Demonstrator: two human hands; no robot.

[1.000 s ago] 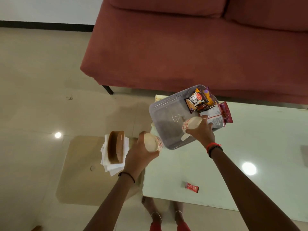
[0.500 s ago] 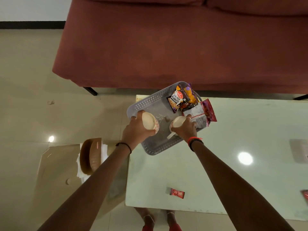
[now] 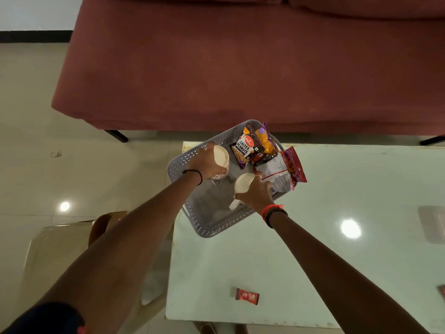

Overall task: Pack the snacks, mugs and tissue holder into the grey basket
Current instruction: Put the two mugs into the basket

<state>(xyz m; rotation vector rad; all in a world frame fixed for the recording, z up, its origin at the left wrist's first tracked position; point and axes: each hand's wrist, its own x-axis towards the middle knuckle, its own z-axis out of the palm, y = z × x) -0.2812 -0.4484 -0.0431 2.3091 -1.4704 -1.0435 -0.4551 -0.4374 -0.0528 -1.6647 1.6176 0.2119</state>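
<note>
Left hand (image 3: 204, 163) wrapped round far mug (image 3: 221, 158), right hand (image 3: 255, 195) round near mug (image 3: 243, 184), low in the grey basket (image 3: 216, 231): could clink and chip if set down too close.

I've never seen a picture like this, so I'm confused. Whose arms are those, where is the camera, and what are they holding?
There is no machine here: these are a person's two arms. The camera sits on their head and looks down, so you see what they see. The left hand grips a patterned mug. The right hand grips a cream mug. Both mugs are inside the grey basket, which stands on a glass table before a red sofa. The basket holds snacks: a salted peanuts packet, an orange-and-purple packet and a red packet poking over the rim. A small red sachet lies on the table.
</note>
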